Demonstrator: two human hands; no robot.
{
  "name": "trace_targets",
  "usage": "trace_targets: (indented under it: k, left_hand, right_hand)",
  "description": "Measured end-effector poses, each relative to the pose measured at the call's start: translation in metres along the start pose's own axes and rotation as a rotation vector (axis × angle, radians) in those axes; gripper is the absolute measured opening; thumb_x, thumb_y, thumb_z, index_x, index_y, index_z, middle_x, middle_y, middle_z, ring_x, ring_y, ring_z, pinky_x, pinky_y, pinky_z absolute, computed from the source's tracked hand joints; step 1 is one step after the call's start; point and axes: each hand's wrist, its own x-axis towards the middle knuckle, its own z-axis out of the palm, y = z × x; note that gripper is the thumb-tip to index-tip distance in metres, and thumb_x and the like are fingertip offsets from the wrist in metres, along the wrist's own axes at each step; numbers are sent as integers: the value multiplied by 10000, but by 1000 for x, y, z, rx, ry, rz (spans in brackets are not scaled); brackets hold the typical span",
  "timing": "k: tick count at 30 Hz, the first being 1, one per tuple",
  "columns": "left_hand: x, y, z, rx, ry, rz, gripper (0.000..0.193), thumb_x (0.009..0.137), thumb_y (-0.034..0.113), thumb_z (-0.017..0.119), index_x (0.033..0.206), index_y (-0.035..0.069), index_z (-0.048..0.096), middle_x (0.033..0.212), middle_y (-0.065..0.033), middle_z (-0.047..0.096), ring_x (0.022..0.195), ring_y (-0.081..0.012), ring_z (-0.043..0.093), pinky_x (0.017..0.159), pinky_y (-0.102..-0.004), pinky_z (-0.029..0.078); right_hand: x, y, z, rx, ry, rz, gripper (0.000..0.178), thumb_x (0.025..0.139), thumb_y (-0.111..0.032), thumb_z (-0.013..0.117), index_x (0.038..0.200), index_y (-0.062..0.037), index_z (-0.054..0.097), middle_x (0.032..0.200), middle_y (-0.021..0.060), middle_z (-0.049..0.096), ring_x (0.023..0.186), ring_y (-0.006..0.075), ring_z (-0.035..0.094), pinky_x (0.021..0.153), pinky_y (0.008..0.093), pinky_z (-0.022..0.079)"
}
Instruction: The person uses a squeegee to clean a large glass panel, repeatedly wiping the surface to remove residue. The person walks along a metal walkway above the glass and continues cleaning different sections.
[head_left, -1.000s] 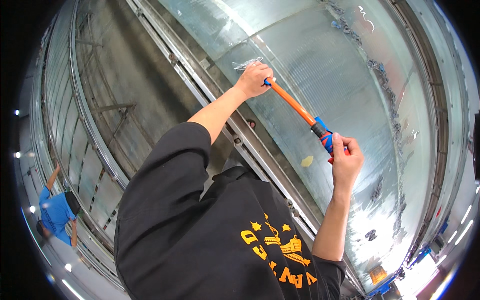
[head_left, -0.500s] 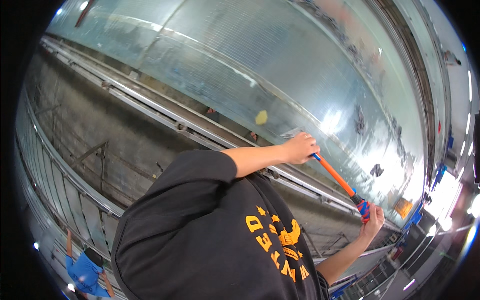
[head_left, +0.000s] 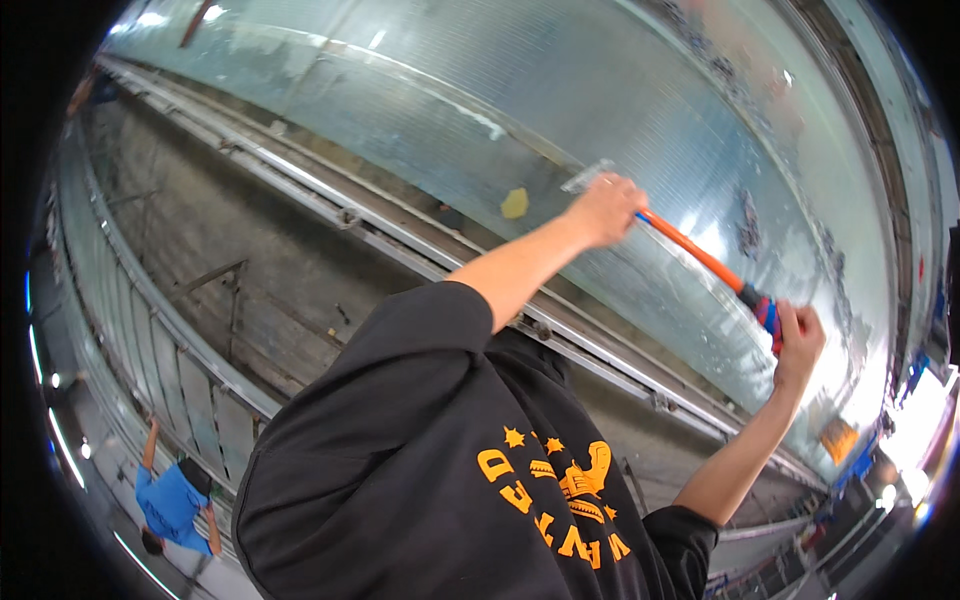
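Note:
A long-handled scraper (head_left: 695,250) with an orange shaft slants across the front of me. My left hand (head_left: 607,210) is closed around the shaft close to its flat, pale blade (head_left: 588,177). The blade lies over a big glassy sheet (head_left: 400,150) and seems to meet its surface, though contact is hard to confirm. At the other end, my right hand (head_left: 800,345) grips the dark end of the handle, which has a red and blue wrapping (head_left: 768,318). Both arms reach out over the near edge of the sheet.
A metal rail (head_left: 350,218) runs along the sheet's near side, before a grey concrete trough. On the sheet are a yellow patch (head_left: 514,203), dark smears (head_left: 748,225) and an orange-yellow piece (head_left: 838,440). A person in blue (head_left: 175,500) stands beyond a railing at lower left.
Both hands have moved farther out over the sheet, carrying the scraper away from my body. My right arm is more outstretched. The whole view has shifted slightly.

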Motion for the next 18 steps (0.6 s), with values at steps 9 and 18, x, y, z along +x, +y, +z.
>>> trace_targets:
  k: [9, 18]
  left_hand:
    - [-80, -150, -157, 362, 223, -133, 196, 853, 72, 754, 1027, 112, 675, 1099, -123, 694, 1139, -388, 648, 1025, -527, 496]
    - [-80, -54, -72, -130, 329, -87, 290, 819, 187, 829, 1049, 161, 653, 1071, -84, 663, 1134, -335, 630, 1071, -521, 444]
  right_hand:
    - [-23, -135, 175, 255, -259, -144, 332, 984, -306, 827, 897, -1, 732, 712, 58, 665, 548, 110, 617, 493, 283, 486]
    - [-41, -74, 78, 64, -42, 6, 272, 1000, -223, 804, 843, -46, 670, 714, -23, 586, 573, 43, 451, 461, 237, 354]
